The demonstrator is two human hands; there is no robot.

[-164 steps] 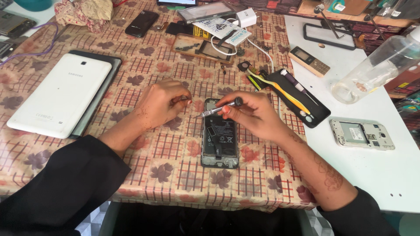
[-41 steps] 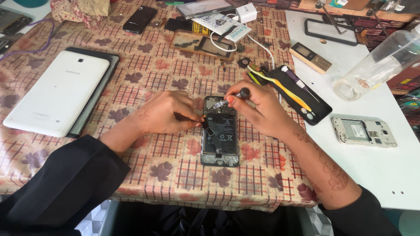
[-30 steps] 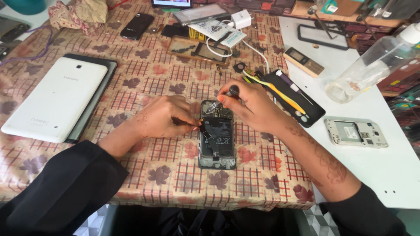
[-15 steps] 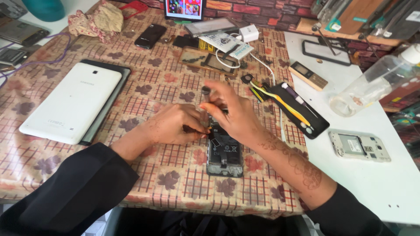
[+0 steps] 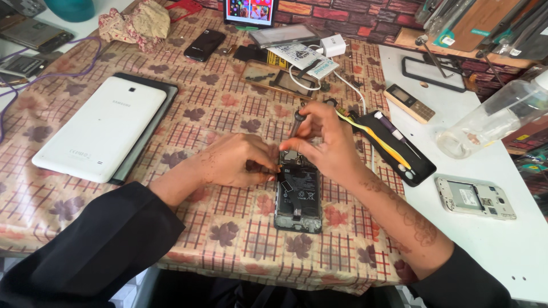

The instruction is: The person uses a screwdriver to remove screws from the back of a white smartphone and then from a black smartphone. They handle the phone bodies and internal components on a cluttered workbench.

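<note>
Cloth: a tan checked tablecloth [image 5: 228,228] with brown leaf prints covers the bench.
Phone: an opened phone [image 5: 298,197], back cover off and dark innards showing, lies flat near the cloth's front edge, long axis running 12 to 6 o'clock.
Right hand: the right hand [image 5: 328,145] sits at the phone's 12 o'clock end, fingers pinched shut on a dark screwdriver [image 5: 295,124] held nearly upright, tip down at the phone's top.
Left hand: the left hand [image 5: 237,162] lies at 9 o'clock of the phone, fingers curled, fingertips pressed against its upper left edge; whether it grips anything cannot be told.
Surroundings: a white tablet [image 5: 103,128] rests at 10 o'clock; a black tool tray [image 5: 402,151] at 2 o'clock; a bare phone frame [image 5: 475,197] at 3 o'clock on the white table [image 5: 502,251].
</note>
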